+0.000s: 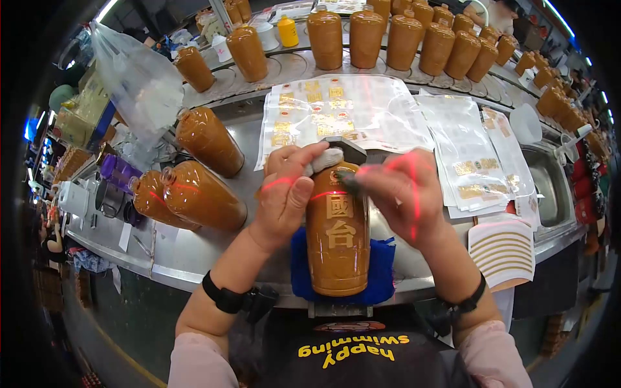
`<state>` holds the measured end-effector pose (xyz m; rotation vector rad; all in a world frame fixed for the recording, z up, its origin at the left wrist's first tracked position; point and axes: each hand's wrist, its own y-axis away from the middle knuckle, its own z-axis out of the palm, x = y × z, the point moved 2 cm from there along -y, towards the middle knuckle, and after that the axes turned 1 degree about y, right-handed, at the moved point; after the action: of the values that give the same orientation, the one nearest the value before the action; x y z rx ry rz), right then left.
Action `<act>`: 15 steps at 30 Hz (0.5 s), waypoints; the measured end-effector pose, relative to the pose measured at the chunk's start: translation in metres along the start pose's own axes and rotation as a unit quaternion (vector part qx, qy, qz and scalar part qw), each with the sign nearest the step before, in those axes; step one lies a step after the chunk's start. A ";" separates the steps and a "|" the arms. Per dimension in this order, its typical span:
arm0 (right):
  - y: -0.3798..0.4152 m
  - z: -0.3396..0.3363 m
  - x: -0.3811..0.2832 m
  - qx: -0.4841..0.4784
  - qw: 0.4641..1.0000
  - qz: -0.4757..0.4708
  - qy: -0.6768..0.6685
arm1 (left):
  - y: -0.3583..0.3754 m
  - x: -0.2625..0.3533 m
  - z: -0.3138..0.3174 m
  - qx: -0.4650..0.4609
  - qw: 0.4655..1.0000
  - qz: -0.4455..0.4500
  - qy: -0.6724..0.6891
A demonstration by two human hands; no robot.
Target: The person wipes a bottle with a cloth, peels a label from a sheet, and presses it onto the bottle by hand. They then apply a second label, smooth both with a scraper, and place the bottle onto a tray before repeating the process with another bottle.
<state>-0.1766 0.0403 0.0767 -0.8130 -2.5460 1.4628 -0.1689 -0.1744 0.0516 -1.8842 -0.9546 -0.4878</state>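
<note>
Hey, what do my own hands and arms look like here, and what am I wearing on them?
Your left hand and right hand have no gloves, with thin red light lines across both. Each forearm has a black strap, the left one with a dark, blocky device. Pale pink sleeves end below the elbows.

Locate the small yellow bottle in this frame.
In the head view, the yellow bottle stands at the top, left of center, on the far conveyor, between a white container and a brown glazed bottle.
</note>
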 end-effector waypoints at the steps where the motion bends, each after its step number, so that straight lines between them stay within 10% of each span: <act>1: -0.002 -0.003 -0.015 -0.055 0.997 -0.052 -0.014 | 0.003 -0.005 -0.001 0.037 0.998 -0.024 0.038; 4: -0.021 -0.022 -0.055 -0.258 0.921 -0.035 -0.291 | 0.014 -0.009 -0.010 0.014 0.999 -0.031 -0.013; 8: -0.043 -0.001 -0.026 -0.127 0.989 -0.070 0.037 | 0.023 -0.009 -0.020 0.018 0.997 -0.066 -0.035; 10: -0.024 -0.006 -0.046 -0.217 0.967 -0.084 -0.101 | 0.034 -0.003 -0.020 0.070 0.994 -0.048 -0.075; 12: -0.020 -0.018 -0.061 -0.265 0.895 0.015 -0.359 | 0.043 0.015 -0.022 0.075 0.993 -0.037 -0.084; 15: 0.003 -0.006 -0.044 -0.082 0.817 0.418 -0.389 | 0.049 0.029 -0.019 0.013 0.986 0.089 -0.138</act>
<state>-0.1357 0.0243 0.0850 -1.8773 -3.0699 2.1827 -0.1118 -0.1915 0.0523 -2.0242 -0.9524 -0.1086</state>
